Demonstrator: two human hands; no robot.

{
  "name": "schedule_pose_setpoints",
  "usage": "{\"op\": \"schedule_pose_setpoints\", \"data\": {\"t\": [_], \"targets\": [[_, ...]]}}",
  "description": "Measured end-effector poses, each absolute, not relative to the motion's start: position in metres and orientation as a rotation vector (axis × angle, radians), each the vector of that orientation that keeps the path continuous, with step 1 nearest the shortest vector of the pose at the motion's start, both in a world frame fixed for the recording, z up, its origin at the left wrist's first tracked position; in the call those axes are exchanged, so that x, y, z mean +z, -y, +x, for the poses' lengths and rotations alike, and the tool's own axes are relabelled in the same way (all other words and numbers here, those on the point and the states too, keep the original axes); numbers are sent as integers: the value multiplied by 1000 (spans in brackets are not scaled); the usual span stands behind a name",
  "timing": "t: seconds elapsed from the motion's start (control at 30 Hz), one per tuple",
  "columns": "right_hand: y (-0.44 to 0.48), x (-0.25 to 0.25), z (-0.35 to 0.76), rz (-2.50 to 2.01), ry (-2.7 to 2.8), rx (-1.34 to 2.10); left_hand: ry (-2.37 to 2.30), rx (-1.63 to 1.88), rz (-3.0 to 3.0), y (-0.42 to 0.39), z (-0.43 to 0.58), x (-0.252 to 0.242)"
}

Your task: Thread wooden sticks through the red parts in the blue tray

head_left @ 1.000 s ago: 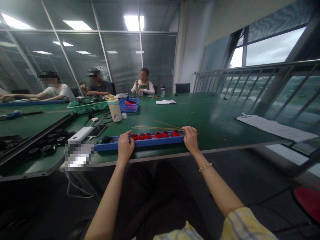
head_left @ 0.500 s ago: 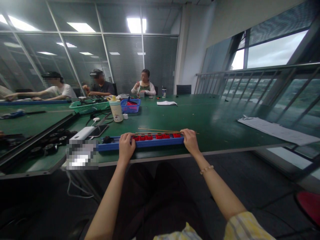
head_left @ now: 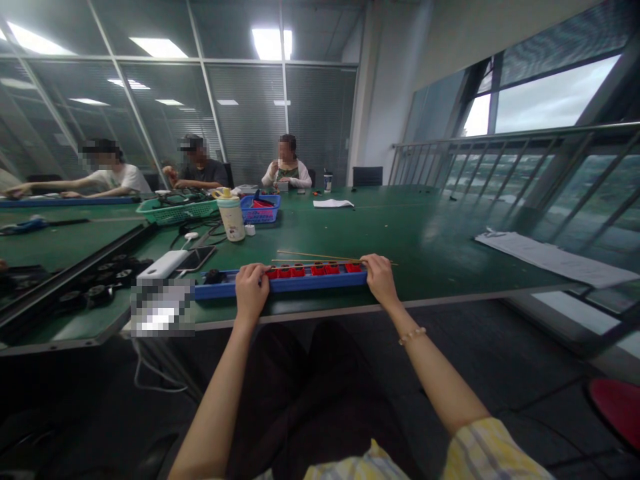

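Right hand (head_left: 379,275) at end of tray (head_left: 300,286)

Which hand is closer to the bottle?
Left. The left hand is in front of the bottle, slightly right; the right hand is farther right, at one end of the blue tray.

Office-type room, likely a meeting room, in use as light assembly space. Office cues: glass partition (head_left: 245,127) with blinds, lit panels (head_left: 267,44) showing in the upper glass, large window (head_left: 555,93) behind a metal railing (head_left: 493,140), black chair (head_left: 367,176) at the far edge of the big green table (head_left: 410,230), papers (head_left: 555,259) by its right edge. Workshop cues: blue tray (head_left: 310,287) with red pieces (head_left: 298,271) along the near edge, loose black parts (head_left: 97,293) toward its left end, green basket (head_left: 183,213) and blue basket (head_left: 261,212) farther back. Several people (head_left: 296,173) seated along the far edge.
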State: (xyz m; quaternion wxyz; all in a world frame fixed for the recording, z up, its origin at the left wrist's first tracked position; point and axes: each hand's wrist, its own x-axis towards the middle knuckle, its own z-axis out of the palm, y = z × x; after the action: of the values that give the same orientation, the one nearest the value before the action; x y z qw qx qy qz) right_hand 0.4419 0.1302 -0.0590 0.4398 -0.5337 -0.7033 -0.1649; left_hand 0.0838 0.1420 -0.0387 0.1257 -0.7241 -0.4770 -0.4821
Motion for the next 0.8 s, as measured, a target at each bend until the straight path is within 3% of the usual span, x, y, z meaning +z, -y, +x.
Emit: {"op": "schedule_pose_setpoints", "data": {"t": [0.8], "targets": [[-132,-61,445,-1398,1593,-342,1378,-1379,-2092,-141,88,-37]]}}
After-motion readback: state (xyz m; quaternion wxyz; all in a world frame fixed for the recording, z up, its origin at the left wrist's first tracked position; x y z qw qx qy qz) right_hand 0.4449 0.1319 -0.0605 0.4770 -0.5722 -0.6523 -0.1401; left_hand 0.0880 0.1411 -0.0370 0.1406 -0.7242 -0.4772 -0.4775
